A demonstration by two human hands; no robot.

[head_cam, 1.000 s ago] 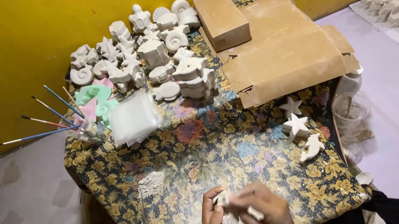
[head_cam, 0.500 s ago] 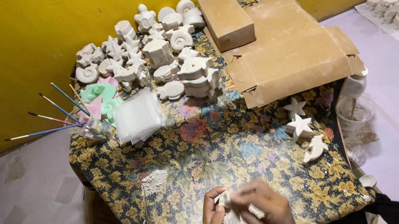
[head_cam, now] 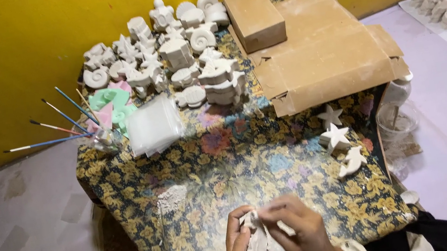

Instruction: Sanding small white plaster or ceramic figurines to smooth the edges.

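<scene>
While both hands, left hand [head_cam: 237, 250] and right hand [head_cam: 296, 231], grip the plaster figurine [head_cam: 257, 241], I judge it light, brittle; hold by edges.

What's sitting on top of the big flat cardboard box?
A smaller closed brown box lies on the far left part of the flat cardboard box. Whatever is inside or beneath either box is covered and cannot be seen.

Pale plaster figure [head_cam: 257, 241] (shape unclear) at the table's near edge.
</scene>
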